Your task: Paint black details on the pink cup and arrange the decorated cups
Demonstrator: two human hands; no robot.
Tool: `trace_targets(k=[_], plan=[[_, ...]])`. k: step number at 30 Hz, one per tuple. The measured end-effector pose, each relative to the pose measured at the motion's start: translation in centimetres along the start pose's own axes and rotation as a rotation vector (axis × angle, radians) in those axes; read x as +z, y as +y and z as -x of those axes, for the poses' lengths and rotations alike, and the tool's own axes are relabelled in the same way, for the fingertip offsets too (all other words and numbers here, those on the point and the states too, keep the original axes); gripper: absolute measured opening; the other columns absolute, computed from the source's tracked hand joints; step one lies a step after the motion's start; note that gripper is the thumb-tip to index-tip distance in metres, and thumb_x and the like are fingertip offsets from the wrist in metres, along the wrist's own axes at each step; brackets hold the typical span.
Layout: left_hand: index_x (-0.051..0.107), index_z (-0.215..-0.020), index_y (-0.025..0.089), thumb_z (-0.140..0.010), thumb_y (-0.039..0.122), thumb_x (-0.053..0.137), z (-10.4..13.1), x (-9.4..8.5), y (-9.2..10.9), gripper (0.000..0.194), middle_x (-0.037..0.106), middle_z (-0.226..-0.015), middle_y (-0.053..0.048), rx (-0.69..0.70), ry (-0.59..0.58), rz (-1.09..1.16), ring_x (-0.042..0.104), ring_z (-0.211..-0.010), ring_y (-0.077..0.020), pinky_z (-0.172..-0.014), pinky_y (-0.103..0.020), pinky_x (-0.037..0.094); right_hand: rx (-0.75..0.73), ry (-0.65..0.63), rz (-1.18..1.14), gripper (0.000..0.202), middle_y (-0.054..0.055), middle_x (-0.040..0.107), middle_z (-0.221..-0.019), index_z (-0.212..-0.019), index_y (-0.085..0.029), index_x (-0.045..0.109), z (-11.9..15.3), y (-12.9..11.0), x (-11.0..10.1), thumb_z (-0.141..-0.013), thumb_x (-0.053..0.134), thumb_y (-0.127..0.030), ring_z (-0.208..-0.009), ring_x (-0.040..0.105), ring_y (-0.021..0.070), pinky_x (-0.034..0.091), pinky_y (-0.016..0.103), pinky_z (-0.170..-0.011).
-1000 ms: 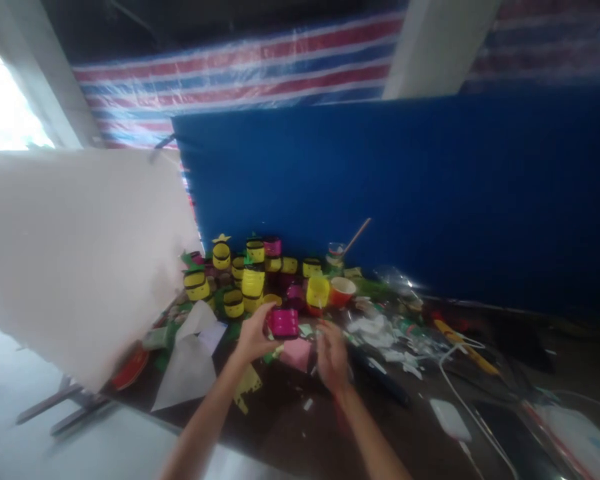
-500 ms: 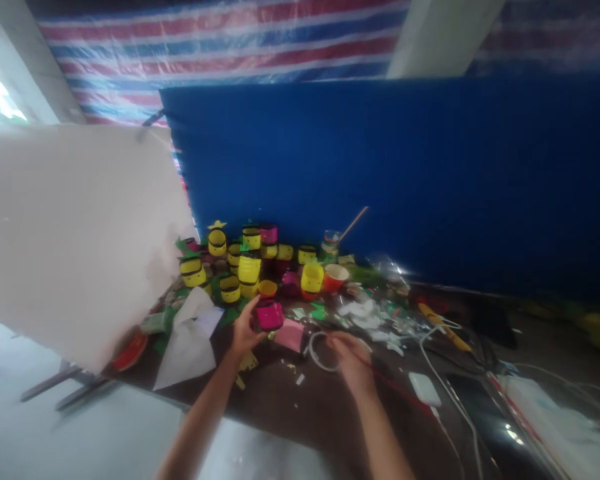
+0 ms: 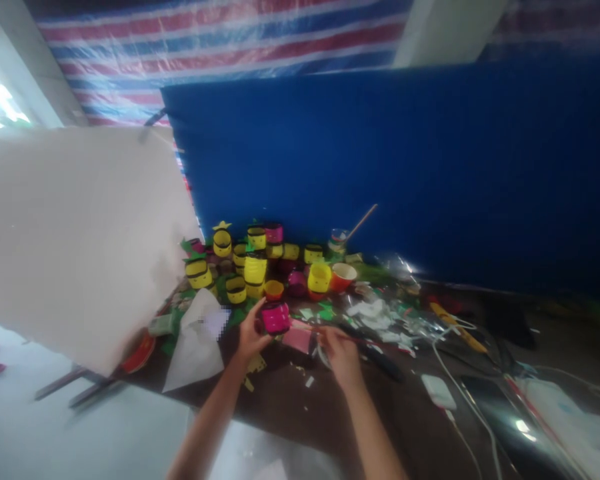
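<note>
While left hand [image 3: 250,337] fingers clasp the pink cup [image 3: 276,319], right hand [image 3: 339,352] pinches something unclear

Count from here: two hands [image 3: 253,337] [image 3: 339,353], one pink cup [image 3: 275,318] held up, roughly a dozen yellow cups [image 3: 255,269] piled behind (too blurry for exact), one orange cup [image 3: 343,276], one white board [image 3: 75,233].

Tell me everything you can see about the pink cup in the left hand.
The pink cup is small, bright pink, with dark bands around it, much like the yellow cups stacked behind. It is held above the cluttered table by the left hand, fingers on its left side. The right hand is close but apart. Material is too blurred to tell.
</note>
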State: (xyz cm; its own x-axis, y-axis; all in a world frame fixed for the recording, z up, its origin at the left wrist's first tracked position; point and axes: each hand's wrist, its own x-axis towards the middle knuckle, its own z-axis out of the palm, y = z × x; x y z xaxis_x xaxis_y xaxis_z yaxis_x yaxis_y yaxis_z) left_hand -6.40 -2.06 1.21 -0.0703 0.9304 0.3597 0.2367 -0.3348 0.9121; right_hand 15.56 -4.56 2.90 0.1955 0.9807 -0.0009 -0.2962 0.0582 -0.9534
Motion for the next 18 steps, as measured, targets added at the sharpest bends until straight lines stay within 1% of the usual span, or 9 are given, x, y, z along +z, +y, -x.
trace_targets(k=[2, 5, 8, 10, 11, 12, 15, 16, 18], plan=[[0.04, -0.132, 0.018, -0.06, 0.023, 0.074, 0.0, 0.0, 0.3, 0.08, 0.064, -0.092, -0.005, 0.004, -0.011, 0.031, 0.059, -0.067, -0.0123, -0.057, -0.023, 0.049, -0.009, -0.011, 0.046, 0.032, 0.003, 0.066, -0.064, -0.076, -0.018, 0.07, -0.1, 0.2, 0.0, -0.067, 0.07, -0.048, -0.058, 0.061, 0.0127, 0.05, 0.024, -0.056], [0.04, -0.132, 0.02, -0.061, 0.025, 0.075, 0.1, 0.0, 1.1, 0.079, 0.061, -0.11, -0.01, 0.002, -0.02, 0.093, 0.062, -0.075, -0.0142, -0.064, -0.026, 0.052, -0.036, -0.007, 0.124, 0.03, 0.004, 0.067, -0.066, -0.078, -0.017, 0.069, -0.2, 0.1, -0.6, -0.069, 0.069, -0.046, -0.061, 0.062, 0.0149, 0.05, 0.026, -0.058], [0.04, -0.131, 0.02, -0.059, 0.027, 0.077, 0.2, 0.2, 1.7, 0.081, 0.06, -0.114, -0.012, -0.027, -0.02, 0.154, 0.063, -0.08, -0.0165, -0.068, -0.029, 0.054, -0.079, 0.031, 0.184, 0.03, 0.005, 0.068, -0.071, -0.083, -0.017, 0.068, -0.1, -0.5, -1.7, -0.073, 0.065, -0.045, -0.067, 0.063, 0.0172, 0.052, 0.03, -0.065], [0.041, -0.129, 0.02, -0.055, 0.027, 0.079, 0.1, 0.3, 1.8, 0.083, 0.06, -0.114, -0.013, -0.036, -0.01, 0.189, 0.064, -0.084, -0.0184, -0.071, -0.031, 0.054, -0.151, 0.078, 0.252, 0.027, 0.005, 0.068, -0.076, -0.085, -0.017, 0.067, 0.2, -0.7, -2.6, -0.077, 0.061, -0.043, -0.074, 0.064, 0.0187, 0.052, 0.034, -0.073], [0.042, -0.127, 0.02, -0.053, 0.027, 0.081, 0.0, 0.3, 1.8, 0.083, 0.06, -0.116, -0.013, -0.037, -0.007, 0.206, 0.064, -0.087, -0.0197, -0.074, -0.032, 0.054, -0.235, 0.109, 0.329, 0.026, 0.006, 0.068, -0.078, -0.085, -0.017, 0.067, 0.4, -0.6, -3.1, -0.079, 0.059, -0.041, -0.078, 0.063, 0.0195, 0.051, 0.036, -0.077], [0.043, -0.125, 0.02, -0.052, 0.026, 0.081, -0.1, 0.4, 1.8, 0.083, 0.059, -0.117, -0.013, -0.04, -0.005, 0.224, 0.064, -0.091, -0.021, -0.077, -0.033, 0.053, -0.354, 0.144, 0.432, 0.024, 0.007, 0.068, -0.081, -0.084, -0.017, 0.067, 0.5, -0.5, -3.7, -0.081, 0.056, -0.039, -0.081, 0.063, 0.0202, 0.051, 0.038, -0.079], [0.043, -0.122, 0.022, -0.052, 0.024, 0.082, -0.5, 0.3, 2.0, 0.08, 0.059, -0.118, -0.012, -0.09, -0.007, 0.289, 0.061, -0.1, -0.0229, -0.084, -0.036, 0.051, -0.8, 0.227, 0.792, 0.018, 0.01, 0.068, -0.086, -0.088, -0.018, 0.067, 1.1, 0.2, -5.2, -0.084, 0.053, -0.029, -0.083, 0.063, 0.0207, 0.051, 0.038, -0.078], [0.043, -0.121, 0.022, -0.052, 0.024, 0.081, -0.6, 0.2, 2.2, 0.079, 0.059, -0.118, -0.011, -0.11, -0.014, 0.308, 0.061, -0.101, -0.023, -0.085, -0.037, 0.05, -0.907, 0.238, 0.87, 0.017, 0.01, 0.068, -0.087, -0.092, -0.018, 0.066, 1.2, 0.5, -5.6, -0.084, 0.053, -0.025, -0.083, 0.063, 0.0203, 0.052, 0.037, -0.078], [0.044, -0.119, 0.022, -0.053, 0.023, 0.081, -0.7, 0.1, 2.7, 0.076, 0.059, -0.118, -0.01, -0.144, -0.048, 0.344, 0.06, -0.103, -0.0232, -0.088, -0.038, 0.049, -1.031, 0.265, 0.965, 0.019, 0.01, 0.067, -0.089, -0.099, -0.017, 0.064, 1.5, 1.1, -6.1, -0.084, 0.051, -0.018, -0.085, 0.063, 0.0197, 0.052, 0.035, -0.077]])
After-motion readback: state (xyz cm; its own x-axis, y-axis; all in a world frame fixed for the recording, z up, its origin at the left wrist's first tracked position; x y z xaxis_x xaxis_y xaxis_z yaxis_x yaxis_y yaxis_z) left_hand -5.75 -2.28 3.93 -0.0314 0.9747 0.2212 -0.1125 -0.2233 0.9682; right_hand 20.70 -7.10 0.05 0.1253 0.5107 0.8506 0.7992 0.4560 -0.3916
